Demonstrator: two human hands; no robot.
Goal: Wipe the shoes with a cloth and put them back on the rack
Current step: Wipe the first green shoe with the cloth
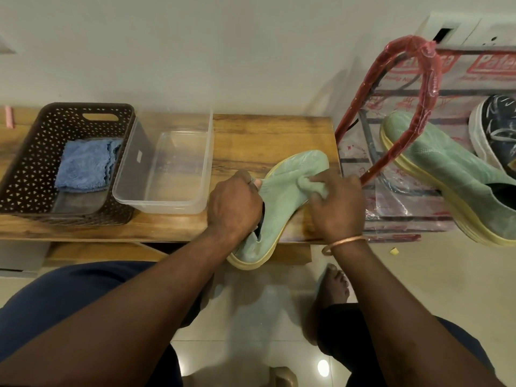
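At the centre of the frame a green shoe lies slanted on the bench, its heel past the near edge. The left hand has its fingers curled round the shoe's opening, and the right hand has its fingers pinching a bunched green cloth against the upper. At right the rack holds a second green shoe and a dark shoe; at left a basket holds a blue cloth, beside a clear tub.

copper bangle on right wrist — navy legwear, bare foot
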